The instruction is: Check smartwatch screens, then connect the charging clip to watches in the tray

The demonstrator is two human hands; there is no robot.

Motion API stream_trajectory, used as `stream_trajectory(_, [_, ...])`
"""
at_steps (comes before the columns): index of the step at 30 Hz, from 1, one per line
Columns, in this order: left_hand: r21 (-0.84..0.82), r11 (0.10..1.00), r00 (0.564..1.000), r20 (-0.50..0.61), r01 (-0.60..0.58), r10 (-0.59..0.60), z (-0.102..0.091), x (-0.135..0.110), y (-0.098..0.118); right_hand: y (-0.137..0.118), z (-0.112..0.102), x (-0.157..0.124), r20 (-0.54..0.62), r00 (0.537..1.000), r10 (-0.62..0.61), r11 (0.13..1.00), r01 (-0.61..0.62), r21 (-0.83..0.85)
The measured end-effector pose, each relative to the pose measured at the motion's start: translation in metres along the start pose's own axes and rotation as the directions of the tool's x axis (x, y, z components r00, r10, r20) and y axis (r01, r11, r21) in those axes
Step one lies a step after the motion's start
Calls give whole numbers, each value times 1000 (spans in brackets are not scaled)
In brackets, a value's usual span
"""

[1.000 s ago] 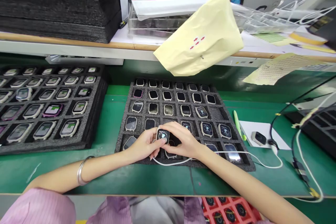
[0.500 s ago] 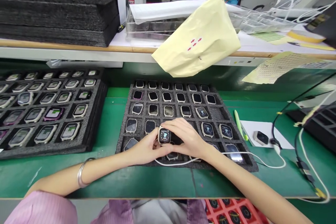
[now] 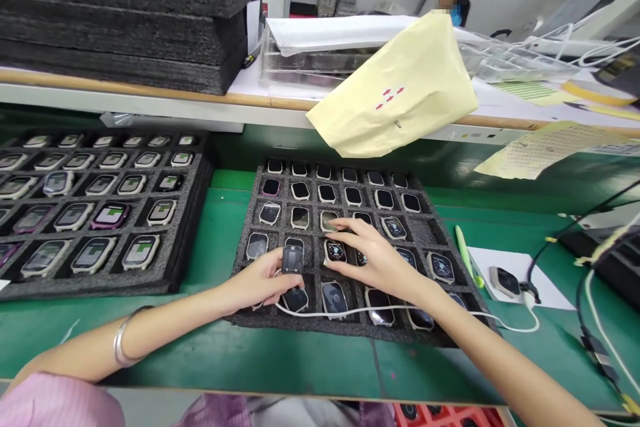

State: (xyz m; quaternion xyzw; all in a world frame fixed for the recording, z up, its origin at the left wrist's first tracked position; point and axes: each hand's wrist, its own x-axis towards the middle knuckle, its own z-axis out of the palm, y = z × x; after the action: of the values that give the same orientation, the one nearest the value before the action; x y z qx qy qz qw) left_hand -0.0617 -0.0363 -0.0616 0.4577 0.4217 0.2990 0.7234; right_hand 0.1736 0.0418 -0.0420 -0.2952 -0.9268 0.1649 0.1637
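Note:
My left hand (image 3: 263, 277) pinches a small black square charging dock (image 3: 293, 259), its face turned up; a white cable (image 3: 345, 312) runs from it to the right. My right hand (image 3: 373, 257) has thumb and fingers around the edges of a smartwatch (image 3: 335, 251) with a lit dial, at a compartment of the black foam tray (image 3: 435, 232). Whether the watch rests on the compartment floor I cannot tell. Rows of other watches lie in this tray, and some are hidden by my hands.
Another foam tray (image 3: 170, 260) of watches stands at left. To the right are a green pen (image 3: 465, 250), a watch (image 3: 505, 281) on white paper (image 3: 550, 290), and black cables. A yellow sheet (image 3: 395, 93) hangs from the shelf above. Below the bench edge is a red tray (image 3: 435, 415).
Both hands were together at the lit watch; now they are apart. My right hand has carried the watch right to the tray, while the black dock shows bare in my left hand.

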Motion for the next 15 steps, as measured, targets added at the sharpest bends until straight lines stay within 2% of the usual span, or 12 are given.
stream_trajectory(3, [18, 999, 999, 25, -31, 31, -4, 0, -12, -15, 3, 24, 36, 999, -39, 999, 39, -13])
stream_trajectory(6, [15, 996, 996, 36, -83, 83, -4, -1, -18, -29, 15, 45, 160, 985, -66, 988, 88, -131])
stream_trajectory(8, [-2, 992, 992, 24, -125, 125, -2, -2, -19, -35, 24, 53, 202, 977, -68, 971, 112, -211])
stream_trajectory(11, [-45, 981, 982, -7, -188, 188, -1, -3, -18, -32, 32, 55, 169, 983, -73, 964, 113, -239])
stream_trajectory(15, [-142, 961, 971, -18, -238, 238, -7, 0, -17, -16, 30, 53, 26, 1000, -11, 997, 13, -76])
